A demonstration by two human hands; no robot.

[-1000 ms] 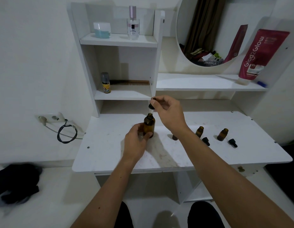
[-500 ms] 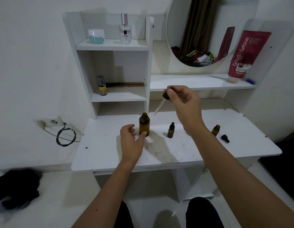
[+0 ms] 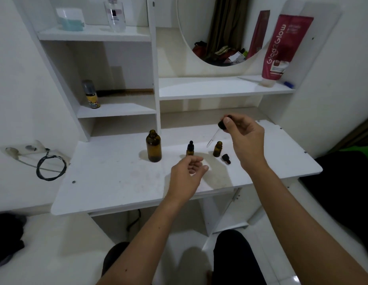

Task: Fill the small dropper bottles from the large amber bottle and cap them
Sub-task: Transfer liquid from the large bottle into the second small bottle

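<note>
Large amber bottle point(image 3: 153, 148) uncapped, dropper point(image 3: 217, 132) in right hand point(image 3: 245, 138) fingers.

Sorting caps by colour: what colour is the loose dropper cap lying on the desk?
Black, seen in the head view: the loose dropper cap.

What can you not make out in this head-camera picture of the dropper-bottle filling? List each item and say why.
- Liquid level in the large amber bottle: dark glass hides it.
- Whether the pipette pinched by the right hand holds liquid: too thin.
- Fill of the open small bottle: too small.
- Perfume bottle top: cut off by the upper edge.
</note>
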